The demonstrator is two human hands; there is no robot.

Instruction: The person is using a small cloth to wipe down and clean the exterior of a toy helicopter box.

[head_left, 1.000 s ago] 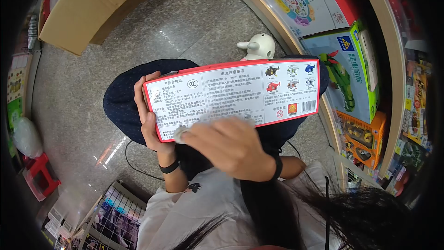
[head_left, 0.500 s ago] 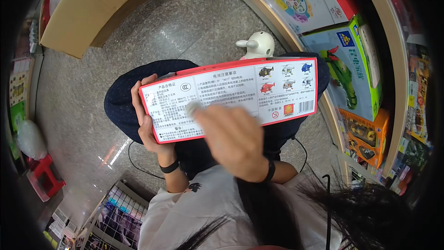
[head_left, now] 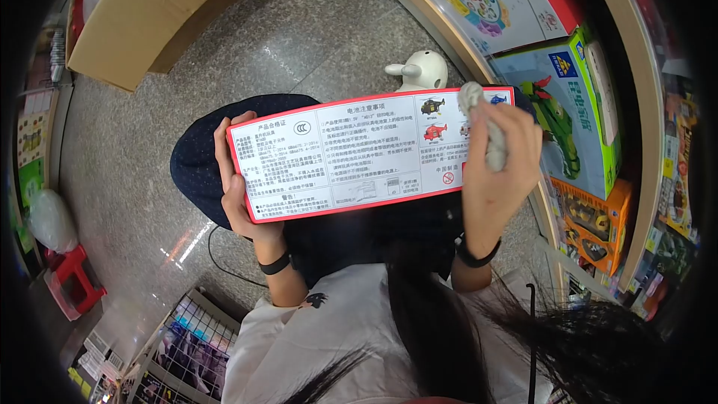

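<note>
A red-edged toy box (head_left: 359, 153) lies across my lap, its white printed side with small helicopter pictures facing up. My left hand (head_left: 243, 198) grips the left end, thumb at the front edge and fingers behind. Over the right end, my right hand (head_left: 508, 157) is closed around a crumpled greyish-white cloth (head_left: 472, 96). Part of the cloth pokes out above the fingers, against the printed panel. That hand covers some of the helicopter pictures and the barcode corner.
Just past the box sits a white rounded toy (head_left: 425, 69) on the floor. Shelves with boxed toys, including a green box (head_left: 557, 97) and an orange one (head_left: 593, 221), curve along the right. A cardboard box (head_left: 149, 15) stands far left, a red stool (head_left: 77, 284) nearer.
My right hand has moved with the cloth from the box's left-middle to its right end. The box has tilted slightly; my left hand keeps its hold.
</note>
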